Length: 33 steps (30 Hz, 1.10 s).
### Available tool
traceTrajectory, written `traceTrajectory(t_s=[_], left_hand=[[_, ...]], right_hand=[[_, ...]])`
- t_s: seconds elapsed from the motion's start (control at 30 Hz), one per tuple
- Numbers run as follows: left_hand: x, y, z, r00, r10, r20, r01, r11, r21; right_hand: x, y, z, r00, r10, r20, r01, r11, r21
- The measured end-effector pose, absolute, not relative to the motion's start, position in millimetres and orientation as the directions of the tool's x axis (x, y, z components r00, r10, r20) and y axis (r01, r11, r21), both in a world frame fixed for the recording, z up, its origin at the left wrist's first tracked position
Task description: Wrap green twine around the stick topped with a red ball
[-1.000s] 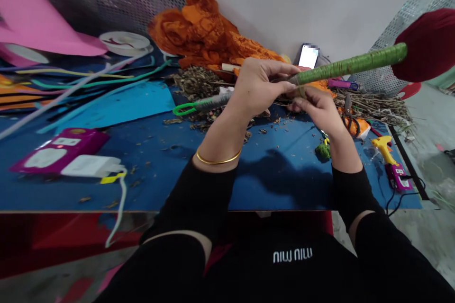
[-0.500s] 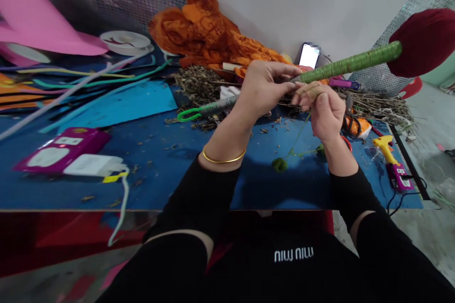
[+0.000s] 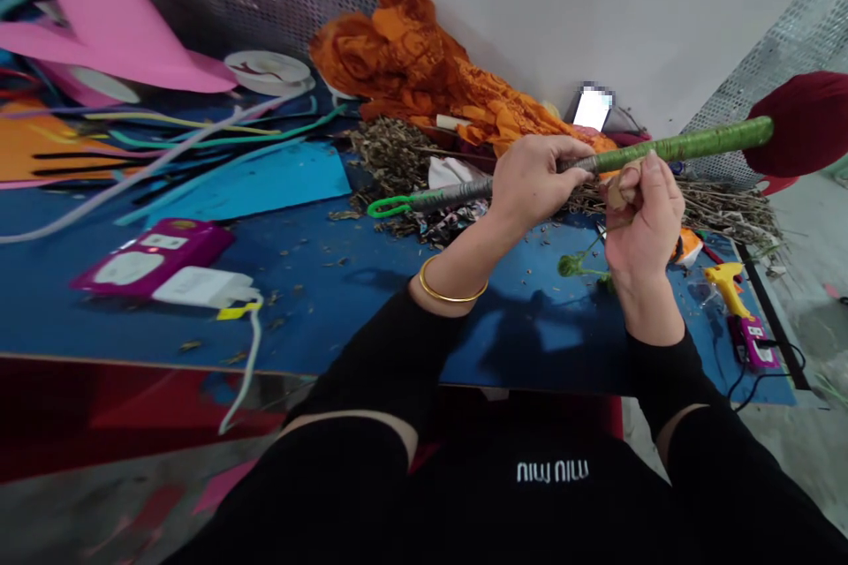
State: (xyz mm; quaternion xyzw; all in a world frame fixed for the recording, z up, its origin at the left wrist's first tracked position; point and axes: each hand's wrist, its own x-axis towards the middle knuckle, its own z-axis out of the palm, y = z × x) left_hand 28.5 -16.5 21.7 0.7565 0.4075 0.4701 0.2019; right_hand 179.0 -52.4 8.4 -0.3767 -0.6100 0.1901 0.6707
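Observation:
A long stick (image 3: 715, 139) slants across the view, its right part wrapped in green thread and its left part grey. At its right end is a round dark red cloth head (image 3: 798, 124); a bright green loop (image 3: 390, 207) forms the left end. My left hand (image 3: 538, 181) is closed round the grey part, beside where the green winding begins. Just below the winding, my right hand (image 3: 644, 216) is closed in a pinch on green thread. Loose green thread (image 3: 571, 265) lies tangled on the table under that hand, with a strand rising to it.
Orange cloth (image 3: 411, 62) and dried plant stems (image 3: 390, 150) lie along the back, near a lit phone (image 3: 592, 109). On the left are a blue sheet (image 3: 265, 185), pipe cleaners and a purple power strip (image 3: 159, 252). A yellow glue gun (image 3: 727, 282) lies at the right.
The view has swung, so the table's things sit further right. My right hand has turned and curled its fingers, sinking slightly below the stick. My left hand keeps its hold.

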Motion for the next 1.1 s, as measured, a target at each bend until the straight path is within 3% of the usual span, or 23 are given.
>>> traceTrajectory(t_s=[0.17,0.43,1.1], left_hand=[[24,-19,28,0.164,0.832,0.529,0.525,-0.528,0.667],[20,-18,26,0.153,0.798,0.583,0.585,-0.548,0.598],[25,-31,29,0.245,0.776,0.581,0.643,-0.579,0.501]], right_hand=[[176,-61,25,0.126,0.664,0.737,0.251,0.697,-0.671],[190,-75,44,0.097,0.642,0.760,0.505,0.626,-0.594],[197,-54,38,-0.024,0.663,0.748,0.325,0.713,-0.622]])
